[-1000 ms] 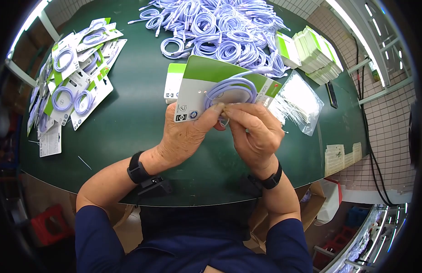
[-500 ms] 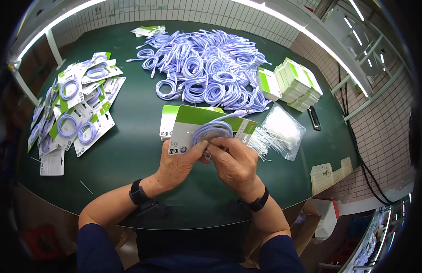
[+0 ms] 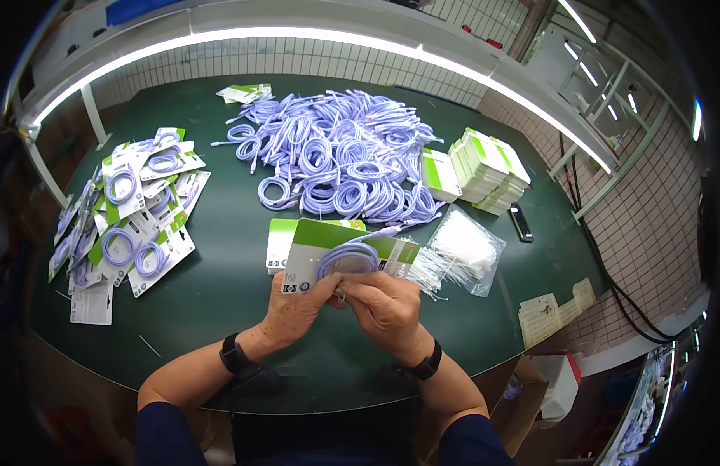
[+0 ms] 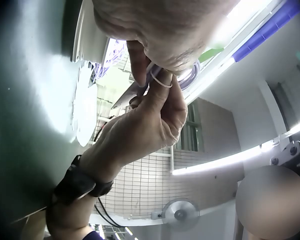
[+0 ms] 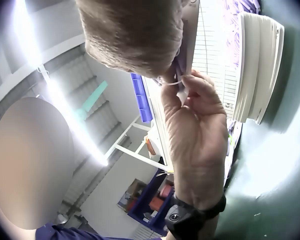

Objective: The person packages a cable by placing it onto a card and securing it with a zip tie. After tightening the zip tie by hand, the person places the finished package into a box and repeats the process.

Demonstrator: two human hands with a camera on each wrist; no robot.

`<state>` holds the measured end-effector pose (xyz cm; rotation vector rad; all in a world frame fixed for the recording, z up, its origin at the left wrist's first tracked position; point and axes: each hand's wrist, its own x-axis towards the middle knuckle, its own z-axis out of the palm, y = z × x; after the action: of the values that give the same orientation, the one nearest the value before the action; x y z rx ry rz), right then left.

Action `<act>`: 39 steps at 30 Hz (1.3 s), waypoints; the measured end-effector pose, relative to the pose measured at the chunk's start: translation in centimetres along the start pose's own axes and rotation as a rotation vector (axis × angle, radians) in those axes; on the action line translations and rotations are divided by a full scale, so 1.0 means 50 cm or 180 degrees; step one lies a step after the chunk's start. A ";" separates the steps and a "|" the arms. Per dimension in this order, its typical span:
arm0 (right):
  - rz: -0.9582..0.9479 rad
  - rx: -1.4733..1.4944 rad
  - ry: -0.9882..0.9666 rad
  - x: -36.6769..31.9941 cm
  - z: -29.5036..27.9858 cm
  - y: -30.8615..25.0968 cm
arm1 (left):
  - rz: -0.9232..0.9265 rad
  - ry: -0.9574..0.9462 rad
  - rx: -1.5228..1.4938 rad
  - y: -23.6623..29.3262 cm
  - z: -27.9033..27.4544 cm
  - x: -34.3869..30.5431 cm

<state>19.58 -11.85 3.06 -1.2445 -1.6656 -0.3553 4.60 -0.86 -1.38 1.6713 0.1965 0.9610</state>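
Observation:
A white and green card (image 3: 304,260) stands tilted in front of the person, with a coiled lilac cable (image 3: 352,252) lying against its face. The left hand (image 3: 294,309) grips the card's lower edge, its thumb on the coil. At the coil's lower side, the right hand (image 3: 385,307) pinches a thin white tie, its fingertips meeting the left thumb. That tie (image 4: 161,80) shows as a loop by the fingertips in the left wrist view, and the tie (image 5: 171,82) also shows in the right wrist view. Part of the coil is hidden behind the fingers.
A large heap of lilac cables (image 3: 340,151) lies beyond the hands. Carded cables (image 3: 119,247) are piled at the left. Stacked cards (image 3: 484,175) stand at the back right, near a bag of white ties (image 3: 472,252) and a dark phone-like object (image 3: 521,223). More cards (image 3: 279,242) lie behind the held one.
The head view has tilted up, so the table sits lower in it and more of the far wall shows. Both hands keep hold at the card and coil, with little visible finger movement.

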 end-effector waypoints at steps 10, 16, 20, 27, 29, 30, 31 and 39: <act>0.0429 0.0094 -0.0608 0.011 -0.030 0.003 | -0.1055 0.0200 -0.1285 0.014 0.001 0.005; -0.0093 0.0257 0.0446 0.027 -0.055 0.025 | -0.0923 0.0231 -0.0697 0.044 -0.026 0.033; 0.1016 0.0746 0.1704 0.002 -0.097 0.109 | -0.1090 0.0433 -0.1334 0.084 -0.023 0.049; 0.3162 0.4520 0.0184 -0.048 -0.045 0.109 | -0.1102 0.0086 -0.1288 0.089 0.000 0.029; 0.3244 0.5094 0.0067 -0.065 -0.030 0.094 | -0.1114 -0.0085 -0.1097 0.088 0.001 0.023; 0.3228 0.5208 -0.0088 -0.072 -0.022 0.097 | -0.1146 -0.0093 -0.1078 0.083 0.001 0.019; 0.3204 0.5316 -0.0254 -0.078 -0.014 0.103 | -0.0888 -0.0158 -0.0725 0.072 0.002 0.014; 0.3044 0.4875 -0.0635 -0.126 -0.011 0.130 | -0.0487 -0.0551 -0.0062 0.059 0.003 0.009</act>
<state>25.30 -12.99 -3.89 -0.6494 -0.7953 1.4009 3.97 -1.71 1.41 1.6859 0.1952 0.6984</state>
